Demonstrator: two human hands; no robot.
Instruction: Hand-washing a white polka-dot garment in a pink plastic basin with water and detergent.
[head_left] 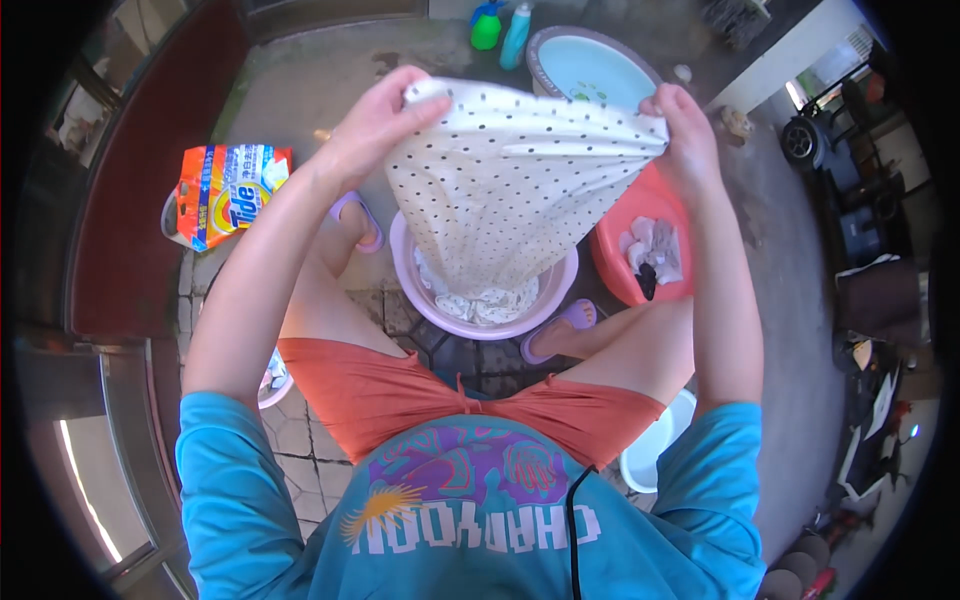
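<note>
A white cloth with black dots point(500, 170) is stretched between my two raised hands. My left hand point(395, 110) pinches its upper left corner, thumb on the near face. My right hand point(685, 130) is closed round the upper right corner, where the fabric gathers into folds. The cloth narrows downward, and its lower part lies bunched in a pink basin point(487, 331) on the ground between my feet. What the bunched part rests on inside the basin is hidden.
A red basin point(612, 262) with pale and black items stands at right. Behind the cloth is a large light-blue basin point(590, 62), beside a green spray bottle point(486, 28) and a teal bottle point(515, 38). An orange detergent bag point(228, 195) stands left; a pale basin point(655, 445) sits by my right thigh.
</note>
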